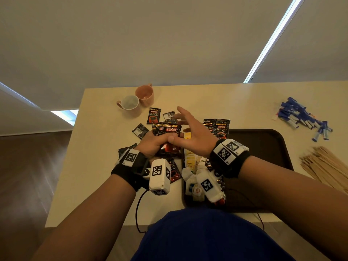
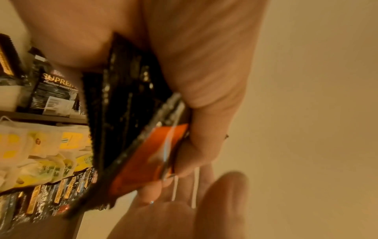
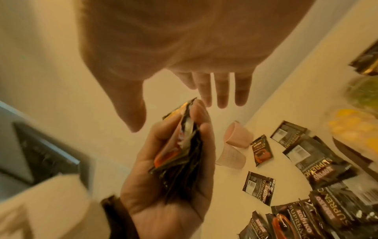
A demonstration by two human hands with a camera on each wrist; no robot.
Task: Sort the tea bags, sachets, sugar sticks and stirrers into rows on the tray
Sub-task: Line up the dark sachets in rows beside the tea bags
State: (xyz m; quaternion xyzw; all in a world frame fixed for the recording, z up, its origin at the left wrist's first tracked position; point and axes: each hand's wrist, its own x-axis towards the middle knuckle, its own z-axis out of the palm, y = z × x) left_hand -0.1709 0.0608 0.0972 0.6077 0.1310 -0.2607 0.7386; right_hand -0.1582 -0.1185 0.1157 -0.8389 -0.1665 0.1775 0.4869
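My left hand point(image 1: 157, 141) grips a stack of black coffee sachets point(image 1: 166, 131) above the table, left of the dark brown tray point(image 1: 267, 140). The same stack point(image 2: 126, 116) fills the left wrist view and shows edge-on point(image 3: 180, 155) in the right wrist view. My right hand point(image 1: 188, 127) hovers beside the stack with fingers spread and straight, holding nothing. Yellow tea bags point(image 1: 191, 159) lie in a row along the tray's left side, with more sachets point(image 1: 218, 127) at its far left corner. Loose sachets point(image 1: 153, 115) are scattered on the table.
Two pink mugs point(image 1: 138, 100) stand at the table's far left. A heap of blue sugar sticks point(image 1: 301, 117) lies at the far right, and a bundle of wooden stirrers point(image 1: 325, 164) right of the tray. A black cable point(image 1: 139, 210) hangs over the near edge.
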